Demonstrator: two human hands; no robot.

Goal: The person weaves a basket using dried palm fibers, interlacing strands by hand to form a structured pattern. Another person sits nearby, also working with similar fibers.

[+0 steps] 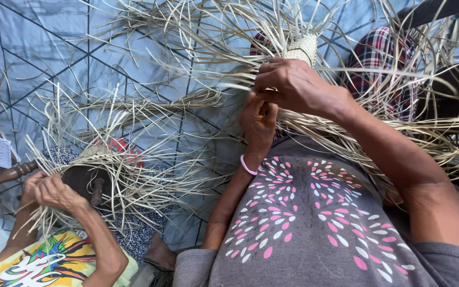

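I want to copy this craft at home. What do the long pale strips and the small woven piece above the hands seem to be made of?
The strips look like dried plant fibre: thin, flat, matte, straw-coloured, curling at the ends. The woven piece seems plaited from the same fibre, showing a tight checkered weave.

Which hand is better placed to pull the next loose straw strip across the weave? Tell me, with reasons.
Probably the right hand: it sits on top, fingers pinched on strips just below the woven piece. The left hand lies underneath, closed around the bundle, seemingly steadying it.
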